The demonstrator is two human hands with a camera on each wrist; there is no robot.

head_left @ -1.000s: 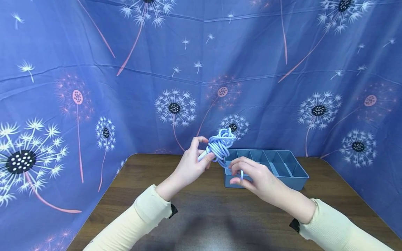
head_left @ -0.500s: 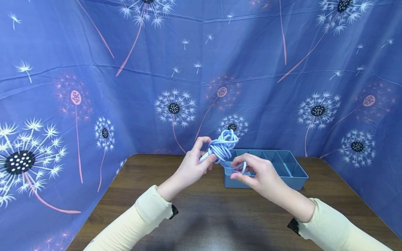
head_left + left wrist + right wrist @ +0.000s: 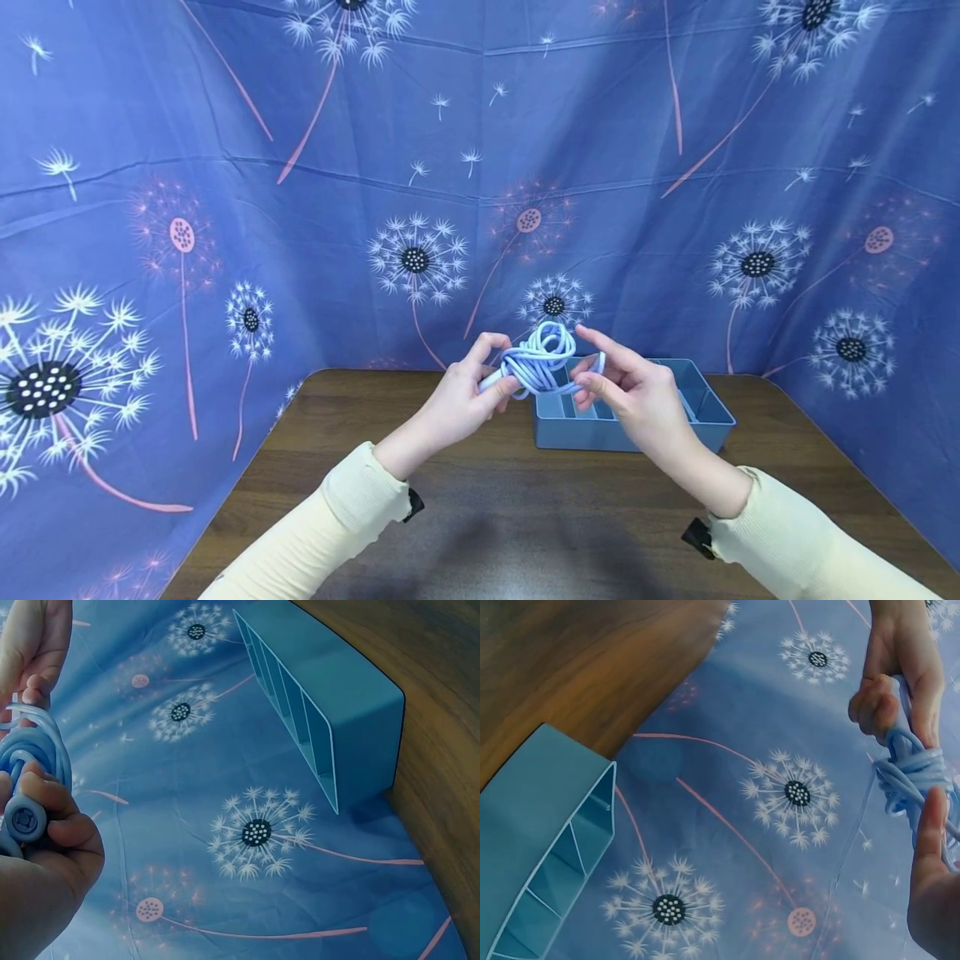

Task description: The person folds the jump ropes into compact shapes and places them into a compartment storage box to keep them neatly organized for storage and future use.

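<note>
A light blue jump rope (image 3: 534, 367), its cord wound in a bundle around its handles, is held up over the table. My left hand (image 3: 459, 400) grips it by the handles; the round end of one handle (image 3: 25, 819) shows between the fingers in the left wrist view. On the other side my right hand (image 3: 651, 402) holds a loose loop of the cord at the thumb, its index finger stretched out past the bundle. Coils of the rope (image 3: 915, 776) lie between the two hands in the right wrist view.
Behind the right hand, a blue-grey divided box (image 3: 600, 433) with several compartments stands on the wooden table (image 3: 465, 492). A blue cloth (image 3: 315, 250) printed with dandelions hangs behind and at both sides of the table.
The right hand has drawn the cord's loop up and to the right, and its index finger has straightened. The bundle has tilted slightly; the left hand keeps its grip.
</note>
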